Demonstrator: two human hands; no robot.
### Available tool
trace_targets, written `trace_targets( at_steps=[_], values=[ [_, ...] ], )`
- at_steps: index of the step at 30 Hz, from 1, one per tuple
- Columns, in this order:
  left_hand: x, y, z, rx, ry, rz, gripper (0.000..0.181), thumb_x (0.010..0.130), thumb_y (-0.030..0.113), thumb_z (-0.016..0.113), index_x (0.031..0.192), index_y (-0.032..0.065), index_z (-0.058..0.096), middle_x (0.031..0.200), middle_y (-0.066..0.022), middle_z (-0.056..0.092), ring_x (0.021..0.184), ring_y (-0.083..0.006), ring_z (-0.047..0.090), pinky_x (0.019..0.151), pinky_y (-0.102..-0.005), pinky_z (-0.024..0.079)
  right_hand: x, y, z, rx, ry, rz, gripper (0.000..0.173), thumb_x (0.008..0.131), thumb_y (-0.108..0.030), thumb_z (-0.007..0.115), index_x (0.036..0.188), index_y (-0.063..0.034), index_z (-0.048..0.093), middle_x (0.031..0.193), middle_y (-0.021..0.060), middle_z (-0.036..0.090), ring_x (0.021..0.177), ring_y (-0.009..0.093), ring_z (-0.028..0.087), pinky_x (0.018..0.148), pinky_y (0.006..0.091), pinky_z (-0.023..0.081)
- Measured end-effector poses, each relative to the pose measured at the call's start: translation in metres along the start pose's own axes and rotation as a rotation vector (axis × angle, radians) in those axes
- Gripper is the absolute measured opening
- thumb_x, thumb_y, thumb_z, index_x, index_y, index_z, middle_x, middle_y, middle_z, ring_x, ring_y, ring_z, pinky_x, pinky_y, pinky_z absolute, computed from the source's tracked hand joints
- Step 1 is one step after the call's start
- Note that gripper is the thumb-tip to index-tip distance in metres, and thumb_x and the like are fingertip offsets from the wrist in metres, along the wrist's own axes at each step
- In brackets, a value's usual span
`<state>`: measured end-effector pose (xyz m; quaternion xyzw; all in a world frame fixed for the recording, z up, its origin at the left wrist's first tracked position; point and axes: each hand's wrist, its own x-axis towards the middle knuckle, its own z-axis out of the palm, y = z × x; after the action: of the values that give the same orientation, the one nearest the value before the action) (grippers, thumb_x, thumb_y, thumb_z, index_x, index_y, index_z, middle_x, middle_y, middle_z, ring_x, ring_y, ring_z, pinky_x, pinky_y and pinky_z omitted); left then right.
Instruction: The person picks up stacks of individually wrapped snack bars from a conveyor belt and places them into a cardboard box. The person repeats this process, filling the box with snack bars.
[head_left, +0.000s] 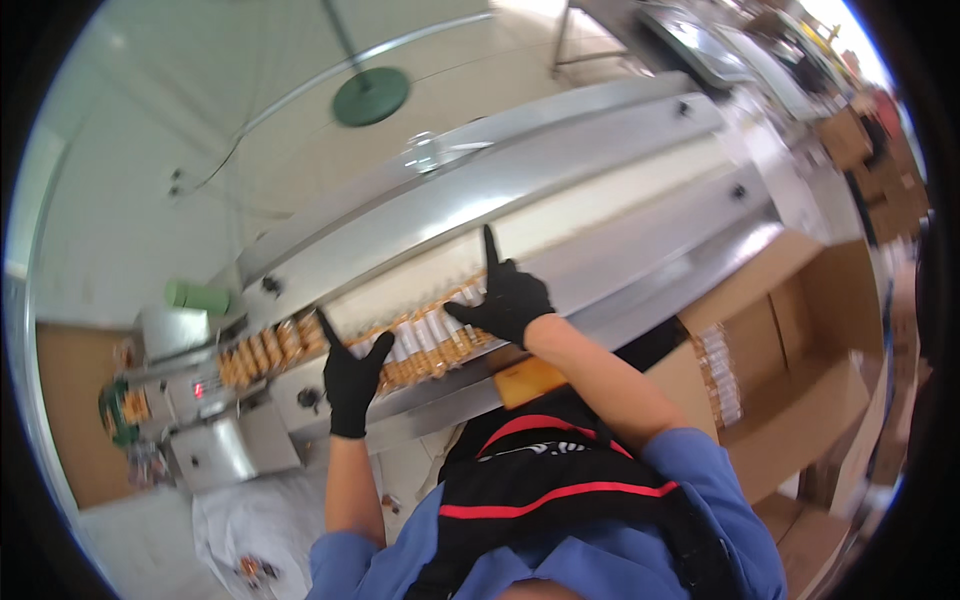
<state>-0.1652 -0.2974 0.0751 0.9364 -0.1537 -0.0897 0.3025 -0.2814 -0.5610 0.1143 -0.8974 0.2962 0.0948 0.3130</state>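
Note:
A row of golden-brown wrapped packs with white bands (422, 341) lies side by side along the near edge of the pale conveyor belt (600, 191). My left hand (352, 379), in a black glove, is at the left end of this row with thumb and index finger spread. At the row's right part, my right hand (514, 300), also gloved, has its index finger stretched across the belt and its thumb over the packs. Whether the palms press on the packs is hidden. More brown packs (266, 351) stand left of my left hand, towards the machine's outlet.
An open cardboard box (780, 330) on the right holds a row of packs (720, 375). Metal side rails (570, 150) with black knobs flank the belt. A yellow-orange bin (527, 381) sits below the near rail. A green bottle-like object (196, 297) lies at the left.

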Motion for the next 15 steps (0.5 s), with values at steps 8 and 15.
trace_targets(
  at_steps=[8, 15],
  values=[
    [-0.039, 0.141, 0.038, -0.377, 0.107, 0.495, 0.138, 0.065, 0.034, 0.096, 0.165, 0.0123, 0.003, 0.164, -0.0231, 0.025, 0.145, -0.0366, 0.039, 0.119, -0.0477, 0.033, -0.116, 0.118, -0.031, 0.446, 0.84, -0.148, 0.141, 0.065, -0.05, 0.094, 0.161, 0.0007, 0.003, 0.133, 0.0244, 0.06, 0.121, 0.039, 0.063, 0.1, 0.0442, 0.053],
    [-0.109, 0.325, 0.157, -0.697, -0.417, 1.007, 0.116, 0.064, 0.036, 0.099, 0.148, -0.0049, 0.03, 0.129, -0.0129, 0.059, 0.118, -0.0284, 0.061, 0.108, -0.0445, 0.046, -0.275, 0.255, -0.069, 0.135, 1.465, 0.174, 0.126, 0.069, -0.031, 0.095, 0.159, -0.0002, 0.012, 0.15, 0.0182, 0.036, 0.138, 0.031, 0.043, 0.117, 0.0476, 0.034]
  ],
)
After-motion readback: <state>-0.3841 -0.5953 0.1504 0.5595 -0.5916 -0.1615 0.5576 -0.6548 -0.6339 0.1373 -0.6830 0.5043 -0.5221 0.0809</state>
